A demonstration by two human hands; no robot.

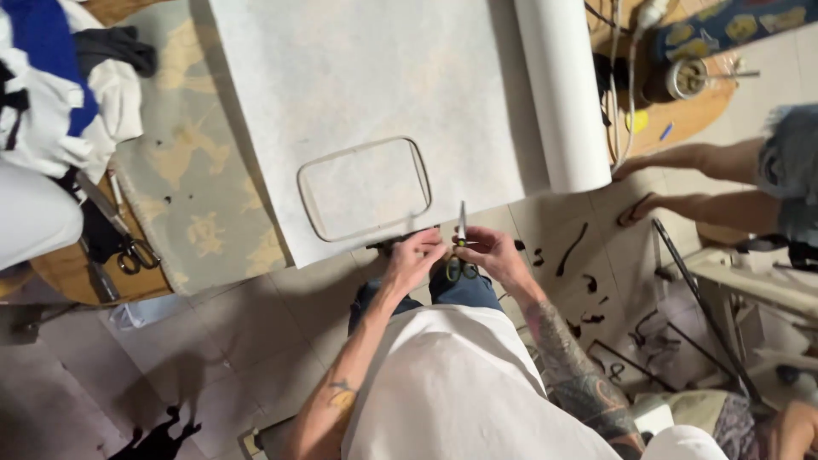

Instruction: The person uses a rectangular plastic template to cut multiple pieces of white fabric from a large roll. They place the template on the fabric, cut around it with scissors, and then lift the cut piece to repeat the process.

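Head view. The right hand (pixel 494 251) is closed around a pair of scissors (pixel 461 247), fingers at the yellow-green handles, blades pointing up toward the front edge of the white sheet (pixel 366 94). The left hand (pixel 415 255) sits just beside the right, fingers curled at the sheet's front edge; whether it pinches the sheet cannot be told. The sheet lies unrolled from a white roll (pixel 562 94) along its right side and hangs past the edge of the patterned cloth (pixel 183 170) that covers the table. A rounded rectangular frame (pixel 365 189) rests on the sheet near its front edge, just above the left hand. A second pair of scissors (pixel 128 247) lies at the table's left edge. Another person's bare legs (pixel 690 183) stand at the right, on tiled floor (pixel 247 332) strewn with dark scraps (pixel 573 249).
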